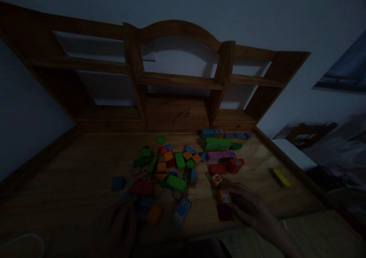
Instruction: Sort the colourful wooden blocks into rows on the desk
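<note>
My right hand [251, 206] has its thumb and fingers around an orange block [225, 197] with a picture on its face. A dark red block [225, 212] sits just in front of it, and a wooden block with a red 9 [217, 179] lies just beyond. In the dim lower left, my left hand [122, 218] rests low, its fingers apart. It is nearest a red block [141, 188] and a blue block [146, 202]; whether it touches them is too dark to tell. An orange block [153, 214] lies to its right.
Mixed blocks, such as a green block [175, 182], are heaped mid-table. At right stand rows of green blocks [217, 144], pink blocks [221, 155] and red blocks [218, 169]. A yellow block [281, 178] lies far right. A wooden shelf [178, 80] rises behind.
</note>
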